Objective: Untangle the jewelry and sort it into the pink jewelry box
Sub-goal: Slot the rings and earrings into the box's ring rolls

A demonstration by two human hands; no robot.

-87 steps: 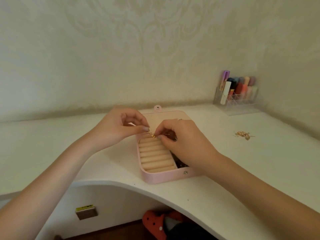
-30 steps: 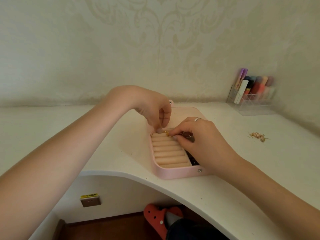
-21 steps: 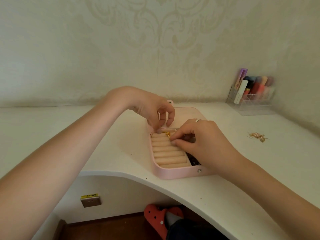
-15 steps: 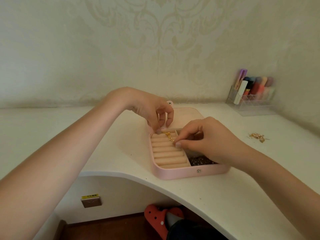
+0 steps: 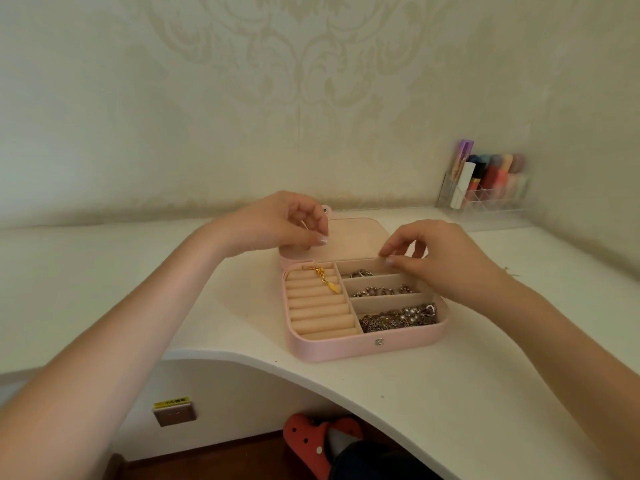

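Observation:
The pink jewelry box (image 5: 346,349) lies open on the white desk, its lid (image 5: 349,240) flat behind it. A gold earring with a leaf charm (image 5: 325,280) lies across the top ring rolls on the box's left side. The right-hand compartments hold rings (image 5: 360,273), a beaded chain (image 5: 381,291) and a tangle of chains (image 5: 398,318). My left hand (image 5: 277,223) hovers over the lid's left corner, fingers loosely curled, holding nothing. My right hand (image 5: 440,258) hovers over the top right compartment, thumb and forefinger close together with nothing visible between them.
A clear organiser with coloured markers (image 5: 485,188) stands at the back right against the wall. The desk's curved front edge (image 5: 242,356) runs just below the box. Under the desk are a red slipper (image 5: 311,441) and a wall socket (image 5: 175,412).
Both hands have let go of the gold earring, which now lies on the ring rolls, and have lifted away from it. My right hand moved right, uncovering the compartments.

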